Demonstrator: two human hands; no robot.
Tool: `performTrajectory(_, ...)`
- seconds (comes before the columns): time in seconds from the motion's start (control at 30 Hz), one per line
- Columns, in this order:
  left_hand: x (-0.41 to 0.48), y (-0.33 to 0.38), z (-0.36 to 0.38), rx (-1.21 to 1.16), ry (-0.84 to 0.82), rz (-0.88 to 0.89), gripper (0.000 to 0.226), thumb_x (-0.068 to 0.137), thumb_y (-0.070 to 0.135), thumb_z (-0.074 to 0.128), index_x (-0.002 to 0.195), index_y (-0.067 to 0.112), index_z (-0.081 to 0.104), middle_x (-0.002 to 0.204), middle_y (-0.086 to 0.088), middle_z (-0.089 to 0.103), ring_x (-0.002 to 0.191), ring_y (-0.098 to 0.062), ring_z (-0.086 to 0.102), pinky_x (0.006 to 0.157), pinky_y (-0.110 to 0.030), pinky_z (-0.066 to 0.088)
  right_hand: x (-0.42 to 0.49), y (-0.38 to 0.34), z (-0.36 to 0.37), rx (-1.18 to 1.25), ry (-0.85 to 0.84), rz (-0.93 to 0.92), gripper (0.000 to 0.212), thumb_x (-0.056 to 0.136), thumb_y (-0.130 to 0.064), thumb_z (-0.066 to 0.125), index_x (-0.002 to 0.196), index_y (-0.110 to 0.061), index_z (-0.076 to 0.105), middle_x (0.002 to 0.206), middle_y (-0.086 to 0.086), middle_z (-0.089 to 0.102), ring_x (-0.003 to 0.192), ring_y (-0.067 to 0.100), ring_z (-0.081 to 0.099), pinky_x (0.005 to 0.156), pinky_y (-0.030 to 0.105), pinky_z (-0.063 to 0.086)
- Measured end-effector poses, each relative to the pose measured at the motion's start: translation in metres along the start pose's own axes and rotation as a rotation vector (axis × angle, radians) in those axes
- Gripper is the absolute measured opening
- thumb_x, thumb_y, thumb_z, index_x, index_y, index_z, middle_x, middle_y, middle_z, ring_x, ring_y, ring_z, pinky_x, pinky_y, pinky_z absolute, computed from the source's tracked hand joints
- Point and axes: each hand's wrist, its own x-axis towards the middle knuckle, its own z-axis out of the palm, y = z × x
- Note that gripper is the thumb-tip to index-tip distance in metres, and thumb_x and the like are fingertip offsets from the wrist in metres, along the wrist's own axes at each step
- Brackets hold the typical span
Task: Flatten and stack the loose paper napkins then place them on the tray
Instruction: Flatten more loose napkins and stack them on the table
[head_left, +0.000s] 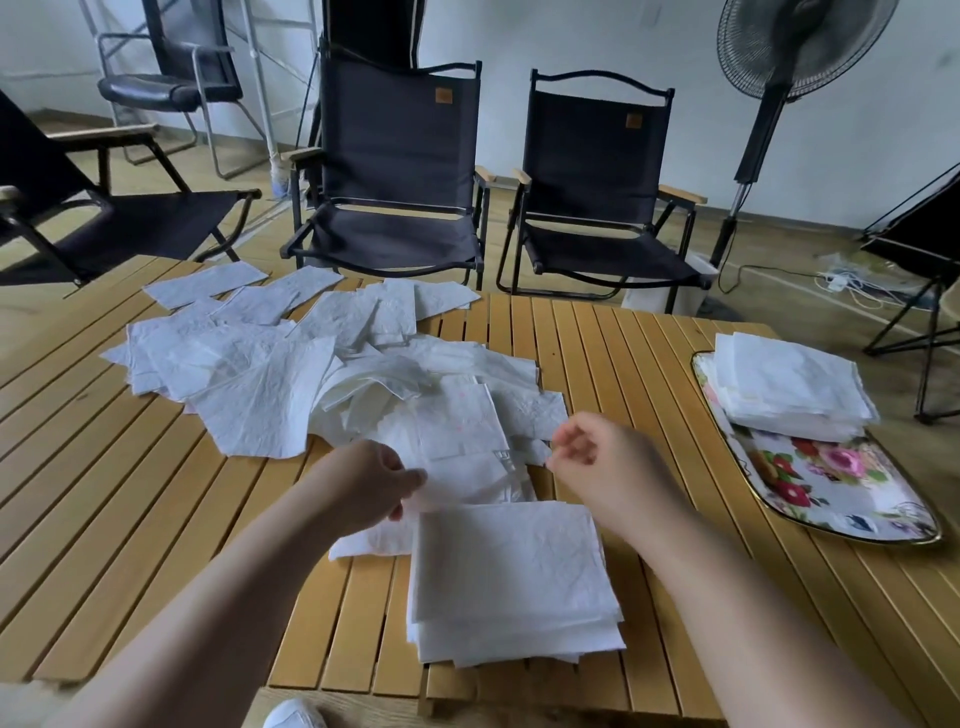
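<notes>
My left grip (371, 480) pinches one loose napkin (467, 478) by its edge; my right grip (597, 460) is half-curled beside it, hold unclear. Flat stack (511, 577) at 6 o'clock, tray (852, 499) at 3.

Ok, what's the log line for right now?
left hand pinches loose white paper napkin; right hand grip unclear; neat napkin stack on wooden slatted table; floral tray holds another stack
</notes>
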Motion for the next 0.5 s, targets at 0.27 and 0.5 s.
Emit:
performTrajectory(0.27,-0.003,-0.005,-0.01,-0.174,0.129,-0.022,0.021,0.098,0.032,0.058,0.09,0.015,0.069,0.077,0.001,0.073,0.057,-0.013,0.054,0.046,-0.019,0.038,0.026,-0.028,0.065,-0.049,-0.138,-0.084,0.05,0.09,-0.022,0.065,0.138,-0.032,0.054,0.136,-0.005,0.057,0.117,0.018,0.057,0.091,0.034,0.053)
performTrajectory(0.5,-0.005,-0.008,-0.013,-0.175,0.114,-0.022,0.019,0.098,0.032,0.056,0.094,0.018,0.068,0.081,0.003,0.073,0.064,-0.014,0.057,0.053,-0.022,0.041,0.044,-0.017,0.08,-0.069,0.064,-0.096,0.021,0.094,-0.02,0.062,0.109,-0.024,0.076,0.109,-0.003,0.071,0.104,0.021,0.063,0.088,0.035,0.054)
